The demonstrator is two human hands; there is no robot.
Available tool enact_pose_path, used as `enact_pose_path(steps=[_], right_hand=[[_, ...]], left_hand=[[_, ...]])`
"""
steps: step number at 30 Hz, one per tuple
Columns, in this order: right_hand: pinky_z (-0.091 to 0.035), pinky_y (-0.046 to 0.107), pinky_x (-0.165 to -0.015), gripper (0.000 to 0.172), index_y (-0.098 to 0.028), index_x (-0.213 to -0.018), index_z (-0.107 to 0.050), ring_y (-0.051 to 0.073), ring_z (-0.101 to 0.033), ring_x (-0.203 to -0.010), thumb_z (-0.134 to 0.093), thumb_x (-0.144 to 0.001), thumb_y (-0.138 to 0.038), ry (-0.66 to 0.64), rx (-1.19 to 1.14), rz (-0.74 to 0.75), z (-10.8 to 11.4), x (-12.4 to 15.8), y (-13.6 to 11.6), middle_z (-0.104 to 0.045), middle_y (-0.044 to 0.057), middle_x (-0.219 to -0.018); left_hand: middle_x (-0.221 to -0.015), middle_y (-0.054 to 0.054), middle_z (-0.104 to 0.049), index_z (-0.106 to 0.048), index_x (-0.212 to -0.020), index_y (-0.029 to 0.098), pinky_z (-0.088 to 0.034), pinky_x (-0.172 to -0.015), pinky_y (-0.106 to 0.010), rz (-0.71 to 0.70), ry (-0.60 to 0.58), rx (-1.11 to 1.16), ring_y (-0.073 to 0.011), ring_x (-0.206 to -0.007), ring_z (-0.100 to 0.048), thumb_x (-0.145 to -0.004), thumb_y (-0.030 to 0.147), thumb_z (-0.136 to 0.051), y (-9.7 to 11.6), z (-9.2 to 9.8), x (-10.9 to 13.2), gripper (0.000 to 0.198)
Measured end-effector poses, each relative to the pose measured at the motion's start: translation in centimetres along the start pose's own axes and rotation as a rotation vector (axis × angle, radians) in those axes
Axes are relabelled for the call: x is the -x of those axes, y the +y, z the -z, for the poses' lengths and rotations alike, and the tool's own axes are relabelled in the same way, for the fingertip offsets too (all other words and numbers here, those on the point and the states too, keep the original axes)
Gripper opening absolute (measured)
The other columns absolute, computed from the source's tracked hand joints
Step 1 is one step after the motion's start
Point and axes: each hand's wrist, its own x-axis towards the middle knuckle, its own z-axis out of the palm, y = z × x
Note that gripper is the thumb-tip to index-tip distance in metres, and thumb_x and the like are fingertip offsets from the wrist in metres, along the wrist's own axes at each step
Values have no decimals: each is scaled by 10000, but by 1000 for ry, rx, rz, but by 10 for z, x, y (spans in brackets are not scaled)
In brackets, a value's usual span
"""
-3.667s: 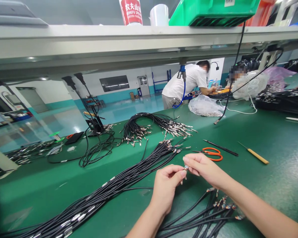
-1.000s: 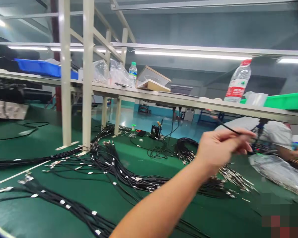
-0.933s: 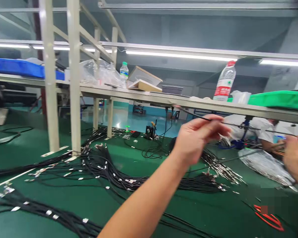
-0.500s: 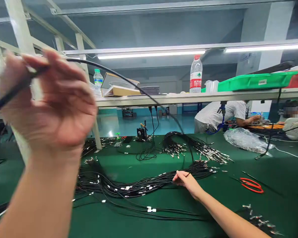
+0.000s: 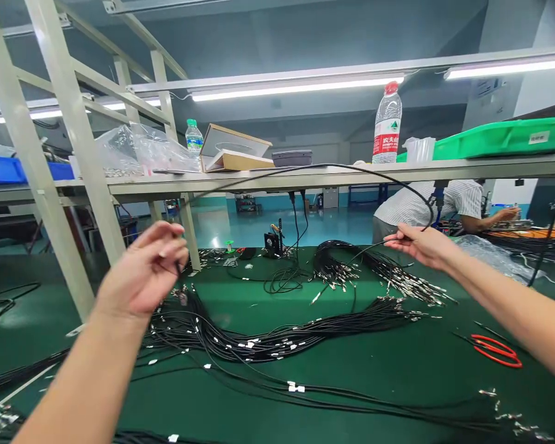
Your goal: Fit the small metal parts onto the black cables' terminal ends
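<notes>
A thin black cable [image 5: 324, 165] arches between my two hands, in front of the shelf edge. My left hand [image 5: 143, 265] is closed, its fingers curled around one part of the cable over the left end of the bundle. Over the far cables, my right hand [image 5: 416, 243] pinches the cable near its other end, which points down and left to a pale tip [image 5: 318, 296]. Below lies a long bundle of black cables [image 5: 277, 342] with white tags and metal ends. A second bundle [image 5: 374, 265], bent in a curve, lies farther back.
Red-handled scissors [image 5: 497, 351] lie at right. Several cables [image 5: 351, 398] run along the front of the green table [image 5: 398, 345]. The shelf [image 5: 259, 183] holds a water bottle [image 5: 388, 132], an open box [image 5: 235, 157] and a green tray [image 5: 504, 140]. A person [image 5: 411, 206] bends over work behind.
My left hand has dropped from high and close to the camera to above the bundle. My right hand has risen off the bundle to the right, pinching the cable. The view has shifted.
</notes>
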Motion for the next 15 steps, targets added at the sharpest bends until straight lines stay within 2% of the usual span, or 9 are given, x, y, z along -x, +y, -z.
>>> enact_pose_path(steps=[2,4,8,10,13,14,15], right_hand=[[-464,245,-654,187,-103,-695,-574,133,-610,-707,-465,-846,-121,35,74,30,21,4,-5,-645,111,-777],[-422,233,-591,93,-104,-703,-606,116,-573,-628,-556,-781,-113,90,191,65,45,11,-8,-639,77,-732],[-287,233,-486,145,-134,-566,-604,80,-423,-470,-685,-663,-203,189,450,130,97,23,-26,-537,-7,-498],[-269,236,-481,214,-137,-479,-571,77,-407,-457,-737,-592,-211,105,563,86,122,31,-34,-490,-19,-447],[-248,225,-414,256,-148,-465,-551,58,-375,-384,-740,-599,-258,-224,649,-215,158,53,-25,-443,-30,-425],[-215,213,-374,244,-155,-485,-556,46,-351,-349,-740,-601,-267,-256,620,-291,171,63,-15,-431,-35,-426],[-176,201,-339,209,-161,-518,-575,37,-333,-316,-762,-567,-240,-219,570,-332,184,74,-2,-429,-39,-428]], left_hand=[[-722,-40,-539,-592,-815,135,-367,-390,-104,89,-4,43,-19,-445,-396,-751,-82,-333,-28,6,-2,343],[-708,-30,-525,-578,-890,151,-356,-382,-92,124,31,146,-18,-441,-399,-766,-82,-322,-48,15,-7,368],[-681,-12,-524,-554,-864,159,-330,-354,-81,115,227,280,-14,-410,-382,-788,-92,-272,-58,36,-25,385],[-682,-4,-535,-548,-828,165,-325,-342,-78,123,318,288,-8,-390,-365,-814,-62,-284,-55,46,-33,349],[-671,14,-549,-531,-755,176,-322,-330,-65,113,407,146,-1,-370,-349,-811,-70,-283,-51,57,-38,354],[-654,22,-549,-523,-725,175,-319,-326,-61,99,418,67,1,-359,-339,-792,-96,-265,-51,58,-38,380],[-626,29,-542,-516,-696,172,-316,-321,-58,79,417,-13,2,-349,-329,-771,-121,-246,-52,59,-37,405]])
